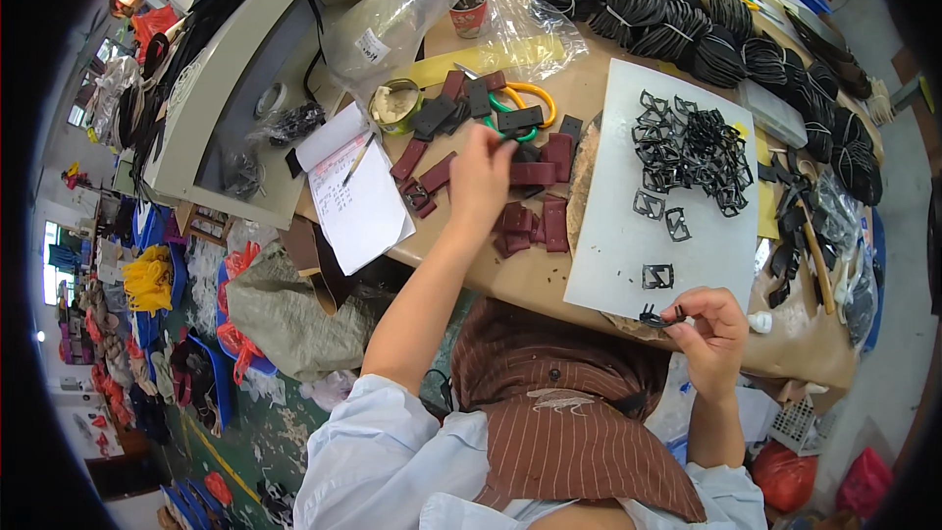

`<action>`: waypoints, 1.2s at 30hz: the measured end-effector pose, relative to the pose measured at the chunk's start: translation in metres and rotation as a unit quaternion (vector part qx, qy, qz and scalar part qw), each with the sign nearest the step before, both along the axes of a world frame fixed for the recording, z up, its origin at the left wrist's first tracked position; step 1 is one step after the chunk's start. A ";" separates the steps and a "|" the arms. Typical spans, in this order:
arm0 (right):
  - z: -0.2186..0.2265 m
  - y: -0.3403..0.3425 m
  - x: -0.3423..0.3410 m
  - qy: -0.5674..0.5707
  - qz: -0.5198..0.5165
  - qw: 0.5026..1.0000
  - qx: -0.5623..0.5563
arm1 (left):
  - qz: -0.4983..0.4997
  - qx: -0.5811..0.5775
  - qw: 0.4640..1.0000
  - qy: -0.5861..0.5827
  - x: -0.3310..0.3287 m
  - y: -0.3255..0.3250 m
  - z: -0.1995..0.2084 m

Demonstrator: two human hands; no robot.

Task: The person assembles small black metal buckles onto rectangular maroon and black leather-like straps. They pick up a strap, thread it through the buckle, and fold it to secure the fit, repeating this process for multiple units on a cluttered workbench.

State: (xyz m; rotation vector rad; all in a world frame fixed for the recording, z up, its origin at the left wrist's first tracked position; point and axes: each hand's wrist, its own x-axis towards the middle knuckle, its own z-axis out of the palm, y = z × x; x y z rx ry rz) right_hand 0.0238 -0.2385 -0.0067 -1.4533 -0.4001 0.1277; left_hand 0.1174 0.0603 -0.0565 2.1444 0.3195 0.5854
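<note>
My left hand (479, 177) reaches over a heap of strap pieces, its fingers curled together; what they grip, if anything, is hidden. Beside the fingertips lies a black strap piece (520, 119) with small holes. Maroon strap pieces (533, 174) lie around the hand, one fitted with a buckle (417, 196). Scissors with orange (535, 98) and green handles are partly covered by the heap. Over the front edge of a white board (608, 236), my right hand (708, 339) pinches a black buckle (659, 316). Just above it a single flat buckle (657, 276) lies on the board, with a pile of buckles (697, 152) farther back.
An open notebook (358, 196) with a pen (359, 159) lies at the left, near a round tin (395, 105). Clear plastic bags (392, 29) and a red cup (469, 15) stand behind. Bundled dark cords (628, 5) line the back right; a wooden-handled tool (816, 255) lies at the right.
</note>
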 end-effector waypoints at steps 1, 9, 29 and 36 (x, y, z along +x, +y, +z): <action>0.003 -0.001 0.001 -0.021 0.010 1.000 0.012 | 0.014 -0.059 0.998 -0.028 0.002 0.005 0.003; 0.045 0.013 0.014 -0.222 0.071 0.966 -0.115 | -0.306 -0.413 0.846 0.140 -0.084 -0.087 0.087; 0.018 0.012 0.012 -0.091 -0.021 0.993 -0.076 | -0.363 -0.224 0.885 0.185 -0.116 -0.101 0.092; 0.015 0.016 0.007 -0.070 -0.021 0.993 -0.092 | -0.353 -0.348 0.854 0.158 -0.119 -0.103 0.064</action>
